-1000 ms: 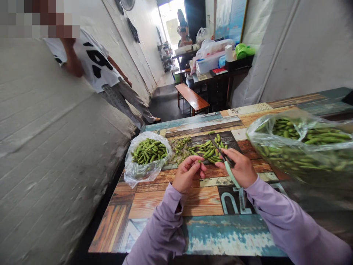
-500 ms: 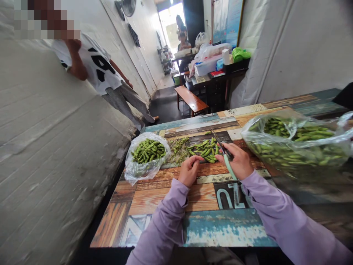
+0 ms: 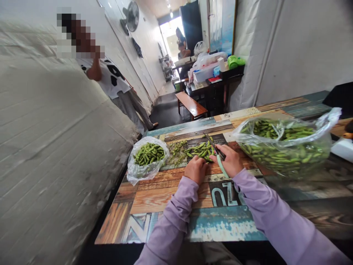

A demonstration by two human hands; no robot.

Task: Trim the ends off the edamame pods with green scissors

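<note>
Patchwork-print table (image 3: 165, 191), narrow room. Right hand (image 3: 231, 162) is closed round the scissors (image 3: 217, 154), green handle in the palm; the blades look to lie together. Long axis runs near-right to far-left, tips pointing toward the far edge, over loose pods (image 3: 200, 150) mid-table. Left hand (image 3: 195, 169) is curled, knuckles up, at the pile's near side; whether it grips a pod, cannot tell. Small bag (image 3: 146, 162) sits by the left edge, big bag (image 3: 286, 147) toward the right edge. Versus 1.0 s ago: left fingers then reached out, pinching a pod; now folded. Scissors heading unchanged.
</note>
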